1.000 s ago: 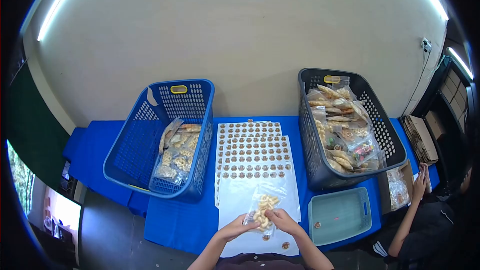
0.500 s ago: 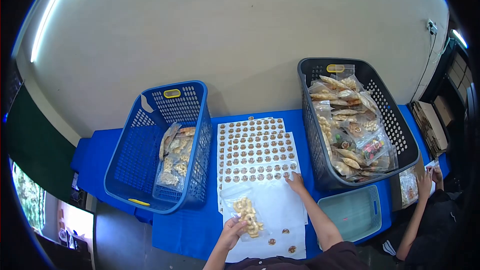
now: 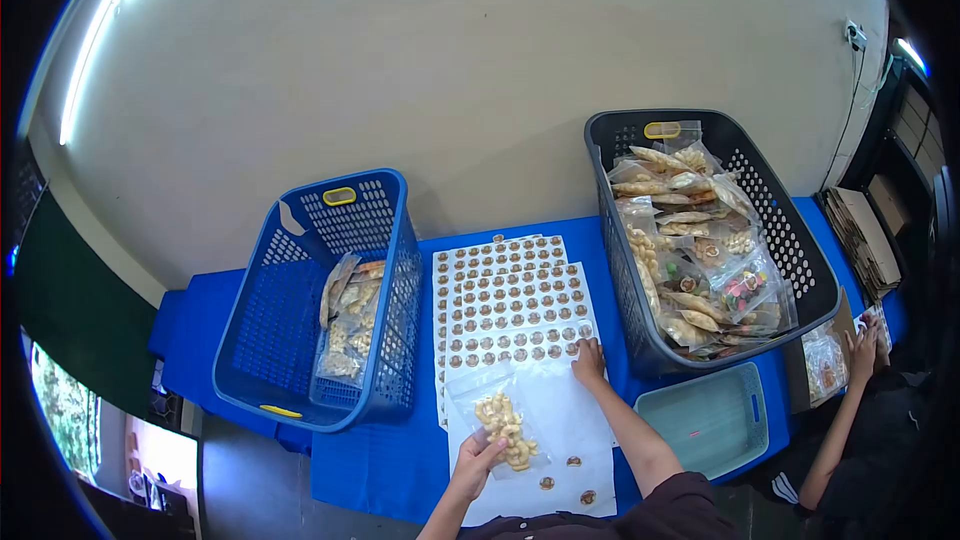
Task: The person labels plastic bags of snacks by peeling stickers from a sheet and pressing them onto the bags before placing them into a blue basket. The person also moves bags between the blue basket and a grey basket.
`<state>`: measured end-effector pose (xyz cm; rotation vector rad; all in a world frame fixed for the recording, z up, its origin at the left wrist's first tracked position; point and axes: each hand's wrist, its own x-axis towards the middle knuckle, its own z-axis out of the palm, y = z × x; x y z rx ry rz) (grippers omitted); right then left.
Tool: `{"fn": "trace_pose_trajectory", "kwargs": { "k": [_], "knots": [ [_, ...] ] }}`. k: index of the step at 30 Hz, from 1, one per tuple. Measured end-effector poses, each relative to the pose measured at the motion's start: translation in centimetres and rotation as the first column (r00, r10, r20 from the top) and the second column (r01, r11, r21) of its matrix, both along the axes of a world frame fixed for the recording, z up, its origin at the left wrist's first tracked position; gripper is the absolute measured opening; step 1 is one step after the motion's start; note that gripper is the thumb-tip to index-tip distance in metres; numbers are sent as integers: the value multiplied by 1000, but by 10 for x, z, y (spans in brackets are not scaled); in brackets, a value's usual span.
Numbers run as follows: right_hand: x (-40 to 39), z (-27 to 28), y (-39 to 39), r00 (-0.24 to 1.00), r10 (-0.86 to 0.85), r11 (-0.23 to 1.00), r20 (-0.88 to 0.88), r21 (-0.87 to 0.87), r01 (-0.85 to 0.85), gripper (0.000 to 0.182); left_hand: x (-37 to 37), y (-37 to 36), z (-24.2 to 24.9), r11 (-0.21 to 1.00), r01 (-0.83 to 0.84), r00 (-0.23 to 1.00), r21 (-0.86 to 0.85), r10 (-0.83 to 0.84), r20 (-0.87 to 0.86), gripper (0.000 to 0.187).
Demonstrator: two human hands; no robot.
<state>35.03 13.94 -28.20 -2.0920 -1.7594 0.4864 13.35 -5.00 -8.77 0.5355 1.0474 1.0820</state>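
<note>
Fingers [image 3: 494, 451] of the left hand [image 3: 472, 468] pinch the lower left side of a clear bag [image 3: 503, 429] of pale, curled snacks, held above a white sticker sheet [image 3: 555, 395] on a blue-draped desk [image 3: 375, 470]. The right hand [image 3: 588, 368] reaches to the right-hand end of the lowest full row of round stickers [image 3: 520, 354]; whether its fingertips grip one cannot be told. A second ago both hands were on the bag; the right has since left it for the stickers, and over the last half second neither has shifted much. The change, it appears, splits the work: one hand alone keeps the bag while the other attends to the row. Three lone stickers [image 3: 547, 483] lie near the sheet's bottom edge. At left stands a blue basket [image 3: 400, 315] with bagged snacks [image 3: 350, 330] inside; at right, a dark basket [image 3: 615, 270] piled with more, a pale green tray [image 3: 705, 455] and a co-worker's hands [image 3: 864, 350].
</note>
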Motion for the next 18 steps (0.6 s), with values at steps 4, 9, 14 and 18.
{"fn": "trace_pose_trajectory", "kwargs": {
  "k": [4, 9, 14, 18],
  "knots": [
    [3, 0, 6, 997, -4, 999, -82, 38, 7, 30, 2, -8, 2, 1000, -26, 1000, -2, 26, 2, 32],
    [1, -12, 16, 998, -51, 992, -41, 112, 55, 18, -6, -19, 1, 998, -33, 998, 47, 35, -52, 33],
    [9, -39, 21, 952, -138, 949, -274, 238, 206, 6, -10, -24, 5, 995, -84, 995, 58, 87, -39, 32],
    [9, -43, 19, 354, -330, 819, -875, -79, 569, 9, -8, -26, 12, 993, -97, 995, 64, 98, -19, 31]
  ]
}}
